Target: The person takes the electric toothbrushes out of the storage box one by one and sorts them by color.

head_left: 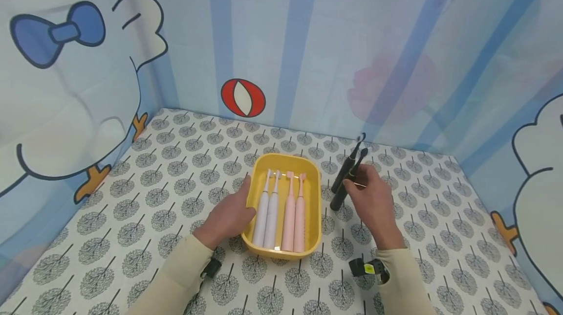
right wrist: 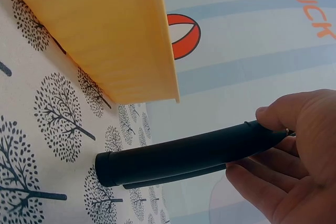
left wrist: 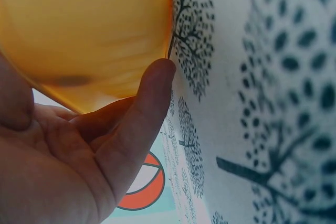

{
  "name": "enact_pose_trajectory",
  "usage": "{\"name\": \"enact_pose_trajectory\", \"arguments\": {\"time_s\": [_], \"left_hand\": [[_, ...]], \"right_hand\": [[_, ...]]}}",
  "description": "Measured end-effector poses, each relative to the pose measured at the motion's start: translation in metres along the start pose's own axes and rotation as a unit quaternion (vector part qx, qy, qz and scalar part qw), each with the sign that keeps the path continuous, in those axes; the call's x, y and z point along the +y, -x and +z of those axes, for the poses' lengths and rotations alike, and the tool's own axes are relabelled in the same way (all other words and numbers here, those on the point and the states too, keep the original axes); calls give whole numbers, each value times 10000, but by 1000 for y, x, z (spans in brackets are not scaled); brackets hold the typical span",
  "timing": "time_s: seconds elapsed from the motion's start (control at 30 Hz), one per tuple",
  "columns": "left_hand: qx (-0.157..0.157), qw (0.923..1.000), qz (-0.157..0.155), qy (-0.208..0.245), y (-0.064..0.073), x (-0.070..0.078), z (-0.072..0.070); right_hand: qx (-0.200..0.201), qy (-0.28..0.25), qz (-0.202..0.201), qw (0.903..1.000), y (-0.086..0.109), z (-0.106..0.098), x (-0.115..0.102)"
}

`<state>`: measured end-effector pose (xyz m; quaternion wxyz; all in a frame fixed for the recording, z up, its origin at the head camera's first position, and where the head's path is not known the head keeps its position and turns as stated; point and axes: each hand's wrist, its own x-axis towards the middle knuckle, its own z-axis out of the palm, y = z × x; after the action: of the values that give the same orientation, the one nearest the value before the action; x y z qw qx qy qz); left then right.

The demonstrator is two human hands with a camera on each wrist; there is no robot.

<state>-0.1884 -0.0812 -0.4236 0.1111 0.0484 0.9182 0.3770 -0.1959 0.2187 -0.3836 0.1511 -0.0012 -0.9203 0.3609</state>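
My left hand (head_left: 228,214) grips the left side of a yellow plastic tray (head_left: 317,207), its fingers against the outer wall in the left wrist view. Inside the tray, two white electric toothbrushes (head_left: 268,212) lie side by side, left of two pink electric toothbrushes (head_left: 293,217); all heads point away from me. Right of the tray, my right hand (head_left: 373,200) pinches a black electric toothbrush (right wrist: 184,153) near the top of its handle, thumb on one side and fingers on the other. A second black electric toothbrush (head_left: 345,170) runs parallel just behind; whether the hand holds it too, I cannot tell.
A white cloth with a tree print (head_left: 176,227) covers the table. Cartoon-printed fabric (head_left: 272,36) hangs behind and at both sides. A black strap device (head_left: 369,268) sits at my right wrist, another (head_left: 212,267) at my left.
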Motion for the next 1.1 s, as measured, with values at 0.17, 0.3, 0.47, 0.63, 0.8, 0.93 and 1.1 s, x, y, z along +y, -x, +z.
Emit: {"name": "enact_pose_trajectory", "arguments": {"time_s": [0.17, 0.3, 0.47, 0.63, 0.8, 0.93, 1.1], "left_hand": [[-4, 10000, -5, 45, 0, 0, 0], [11, 10000, 23, 65, 0, 1, 0], [8, 10000, 34, 13, 0, 1, 0], [12, 10000, 26, 22, 1, 1, 0], [11, 10000, 47, 55, 1, 1, 0], [11, 10000, 45, 53, 1, 1, 0], [-10, 10000, 19, 61, 2, 2, -1]], "right_hand": [[-36, -21, 53, 10000, 1, -1, -1], [9, -65, 27, 10000, 2, -2, -2], [57, -132, -17, 9999, 3, -3, -4], [111, -90, -51, 9999, 4, -8, -6], [230, 97, -91, 9996, 7, -15, -7], [333, 132, -64, 9993, 9, -21, -10], [549, 58, 3, 9985, 12, -28, -14]]}}
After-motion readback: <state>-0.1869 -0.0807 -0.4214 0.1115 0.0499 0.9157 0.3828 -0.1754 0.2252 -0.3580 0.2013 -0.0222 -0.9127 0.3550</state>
